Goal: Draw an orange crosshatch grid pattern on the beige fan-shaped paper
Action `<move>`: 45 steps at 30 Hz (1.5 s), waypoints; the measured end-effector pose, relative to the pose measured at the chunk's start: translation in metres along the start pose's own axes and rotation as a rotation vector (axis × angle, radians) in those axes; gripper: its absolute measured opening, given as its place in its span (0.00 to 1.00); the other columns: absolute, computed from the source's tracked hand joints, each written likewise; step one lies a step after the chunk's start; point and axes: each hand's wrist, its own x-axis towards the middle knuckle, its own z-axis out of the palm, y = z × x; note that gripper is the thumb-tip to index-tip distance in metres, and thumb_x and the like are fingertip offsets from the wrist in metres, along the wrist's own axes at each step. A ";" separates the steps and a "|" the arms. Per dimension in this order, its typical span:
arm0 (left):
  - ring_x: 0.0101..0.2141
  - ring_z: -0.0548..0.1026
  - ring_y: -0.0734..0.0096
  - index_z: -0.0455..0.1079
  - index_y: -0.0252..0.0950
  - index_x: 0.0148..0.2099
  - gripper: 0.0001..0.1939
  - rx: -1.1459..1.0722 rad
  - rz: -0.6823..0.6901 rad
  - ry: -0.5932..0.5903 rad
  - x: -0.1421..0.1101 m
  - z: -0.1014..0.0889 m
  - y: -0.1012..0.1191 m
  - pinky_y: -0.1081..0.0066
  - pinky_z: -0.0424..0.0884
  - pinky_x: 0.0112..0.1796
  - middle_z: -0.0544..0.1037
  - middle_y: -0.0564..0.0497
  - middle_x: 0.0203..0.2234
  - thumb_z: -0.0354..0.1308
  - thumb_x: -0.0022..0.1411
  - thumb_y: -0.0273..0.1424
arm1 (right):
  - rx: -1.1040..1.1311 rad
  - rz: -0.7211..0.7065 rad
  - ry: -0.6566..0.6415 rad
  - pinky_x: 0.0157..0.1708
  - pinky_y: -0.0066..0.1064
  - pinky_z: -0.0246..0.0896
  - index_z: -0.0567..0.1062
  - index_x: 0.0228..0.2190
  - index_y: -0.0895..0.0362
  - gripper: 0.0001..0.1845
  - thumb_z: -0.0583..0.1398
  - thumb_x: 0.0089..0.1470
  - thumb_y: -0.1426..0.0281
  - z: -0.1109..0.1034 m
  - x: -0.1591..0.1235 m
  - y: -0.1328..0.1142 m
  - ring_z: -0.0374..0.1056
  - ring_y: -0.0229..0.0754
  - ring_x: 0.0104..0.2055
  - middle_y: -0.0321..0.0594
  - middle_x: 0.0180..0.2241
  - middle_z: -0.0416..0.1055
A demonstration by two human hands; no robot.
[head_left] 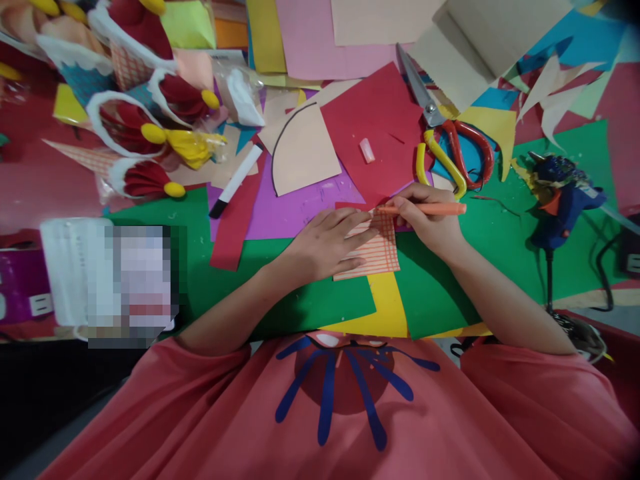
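My right hand grips an orange marker, its tip down at the upper edge of a small cream sheet. Orange crossing lines form a grid on the right part of that sheet, while straight lines run across the rest. Flat on the sheet's left side lies my left hand, its fingers spread and pointing right. Part of the sheet is hidden beneath it. Just above both hands, an orange-pink marker cap rests on red foam paper.
Red-and-yellow scissors lie upper right, with a blue glue gun beyond. A cream quarter-circle piece and a white marker lie upper left. Finished cone-shaped crafts crowd the far left. Green foam sheet lies underneath.
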 end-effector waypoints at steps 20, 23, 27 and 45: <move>0.60 0.60 0.56 0.56 0.33 0.63 0.30 -0.094 -0.111 0.120 -0.001 0.006 -0.007 0.57 0.56 0.57 0.65 0.39 0.59 0.41 0.69 0.47 | 0.006 -0.024 -0.011 0.26 0.26 0.58 0.76 0.26 0.57 0.12 0.59 0.54 0.62 -0.001 0.000 0.000 0.64 0.33 0.25 0.34 0.22 0.70; 0.60 0.61 0.55 0.57 0.31 0.63 0.30 -0.106 -0.103 0.124 -0.001 0.005 -0.007 0.56 0.57 0.57 0.65 0.38 0.59 0.41 0.69 0.47 | -0.008 -0.033 -0.030 0.26 0.26 0.59 0.77 0.28 0.57 0.11 0.59 0.54 0.63 0.000 0.001 0.000 0.66 0.34 0.26 0.35 0.24 0.72; 0.60 0.60 0.56 0.57 0.33 0.63 0.29 -0.119 -0.113 0.100 0.000 0.004 -0.007 0.56 0.56 0.57 0.64 0.39 0.59 0.44 0.68 0.46 | -0.021 -0.032 -0.024 0.25 0.26 0.59 0.77 0.28 0.57 0.11 0.60 0.54 0.63 0.001 0.001 0.000 0.67 0.34 0.26 0.36 0.25 0.74; 0.59 0.61 0.56 0.57 0.33 0.63 0.30 -0.084 -0.114 0.094 0.001 0.002 -0.007 0.59 0.58 0.56 0.66 0.39 0.58 0.43 0.68 0.47 | -0.001 -0.001 -0.038 0.23 0.25 0.58 0.77 0.26 0.59 0.12 0.59 0.53 0.64 0.000 0.001 -0.001 0.65 0.32 0.23 0.36 0.23 0.74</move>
